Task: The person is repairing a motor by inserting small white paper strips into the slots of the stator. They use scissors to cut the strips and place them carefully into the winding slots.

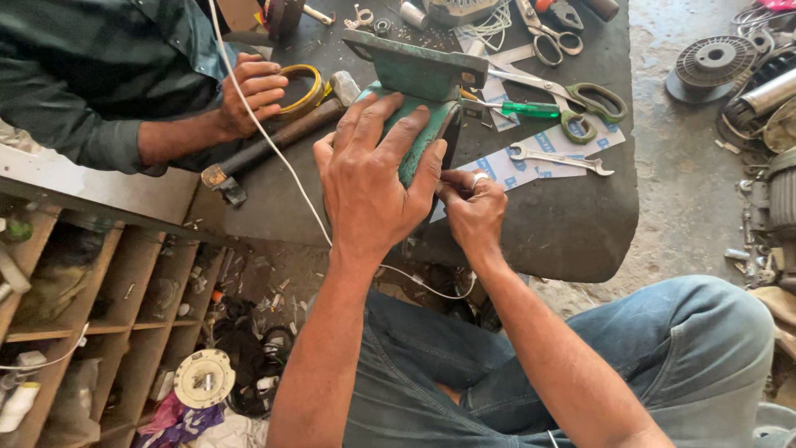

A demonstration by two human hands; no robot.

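My left hand presses flat on a green metal casing that stands on a dark worktable. My right hand, with a ring on one finger, pinches something small at the casing's lower right edge; what it grips is hidden. A white cord runs from the top of the view past my left wrist and loops under the table edge. Across the table another person's hand rests on a yellow ring-shaped part.
A hammer lies beside the casing. Green-handled scissors, a green screwdriver, a spanner and papers lie to the right. Wooden shelves stand at the left; motor parts crowd the floor at right.
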